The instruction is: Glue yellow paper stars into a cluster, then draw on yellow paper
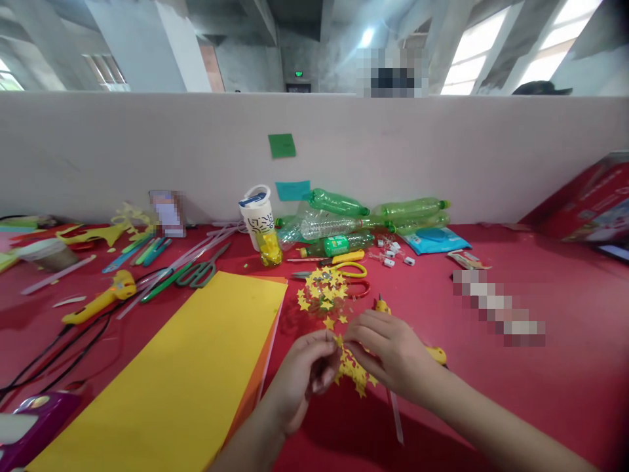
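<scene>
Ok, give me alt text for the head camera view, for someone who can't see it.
A bare left hand and bare right hand meet at a small yellow star over a red table, near scattered yellow stars. A large yellow sheet lies at left; green plastic bottles lie behind, before a whitish partition.

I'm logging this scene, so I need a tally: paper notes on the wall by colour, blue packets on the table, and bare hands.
Green note: 1
Blue note: 1
Blue packet: 1
Bare hands, left hand and right hand: 2
Total: 5
</scene>
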The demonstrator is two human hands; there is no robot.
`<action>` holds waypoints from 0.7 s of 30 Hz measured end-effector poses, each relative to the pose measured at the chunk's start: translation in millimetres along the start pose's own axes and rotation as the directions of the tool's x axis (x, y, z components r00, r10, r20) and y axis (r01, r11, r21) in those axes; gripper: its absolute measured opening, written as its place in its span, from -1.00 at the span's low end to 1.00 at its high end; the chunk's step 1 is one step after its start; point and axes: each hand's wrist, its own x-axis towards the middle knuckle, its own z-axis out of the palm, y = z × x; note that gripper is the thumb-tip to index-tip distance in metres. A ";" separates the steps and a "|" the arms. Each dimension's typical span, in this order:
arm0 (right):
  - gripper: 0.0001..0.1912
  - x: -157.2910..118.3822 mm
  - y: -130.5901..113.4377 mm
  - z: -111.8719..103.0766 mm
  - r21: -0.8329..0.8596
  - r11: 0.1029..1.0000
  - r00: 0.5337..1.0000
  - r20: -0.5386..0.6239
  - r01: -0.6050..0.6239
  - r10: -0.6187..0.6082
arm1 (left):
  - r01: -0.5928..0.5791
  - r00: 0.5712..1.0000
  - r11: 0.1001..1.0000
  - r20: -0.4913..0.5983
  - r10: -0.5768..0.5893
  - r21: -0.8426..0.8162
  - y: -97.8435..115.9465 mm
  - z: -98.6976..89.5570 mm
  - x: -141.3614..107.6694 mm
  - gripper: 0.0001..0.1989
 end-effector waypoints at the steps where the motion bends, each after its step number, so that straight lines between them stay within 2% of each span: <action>1: -0.87 1.6 -0.9 -1.7 0.005 1.000 1.000 0.008 -0.014 0.014 | -0.015 0.999 0.998 -0.032 0.017 0.057 1.7 -0.8 0.3 -0.83; 3: -0.87 4.8 -1.7 -5.4 0.007 0.998 0.998 0.011 -0.057 0.057 | -0.080 0.985 0.970 -0.130 0.112 0.229 5.5 -4.4 1.3 -0.84; 4: -0.87 6.2 -1.5 -7.0 0.004 0.997 0.997 0.005 -0.082 0.082 | -0.123 0.964 0.934 -0.182 0.192 0.336 7.2 -7.2 2.0 -0.85; 7: -0.88 9.4 1.0 -8.3 -0.028 0.987 0.988 0.004 -0.155 0.156 | -0.190 0.864 0.746 -0.253 0.436 0.639 9.2 -18.1 5.7 -0.82; 9: -0.88 11.2 2.6 -5.9 -0.063 0.979 0.981 0.026 -0.193 0.195 | -0.166 0.824 0.627 -0.243 0.512 0.762 7.5 -25.1 9.2 -0.78; 11: -0.90 13.5 3.6 -1.8 -0.094 0.972 0.974 0.043 -0.216 0.221 | -0.132 0.814 0.553 -0.228 0.534 0.823 4.5 -30.0 13.1 -0.74; 14: -0.93 18.6 4.2 5.0 -0.102 0.964 0.966 0.063 -0.244 0.251 | -0.098 0.817 0.504 -0.220 0.533 0.858 0.3 -33.2 18.6 -0.71; 21: -0.92 25.4 9.1 16.3 -0.050 0.956 0.955 0.061 -0.288 0.291 | -0.131 0.820 0.514 -0.198 0.536 0.848 -4.3 -33.8 24.4 -0.81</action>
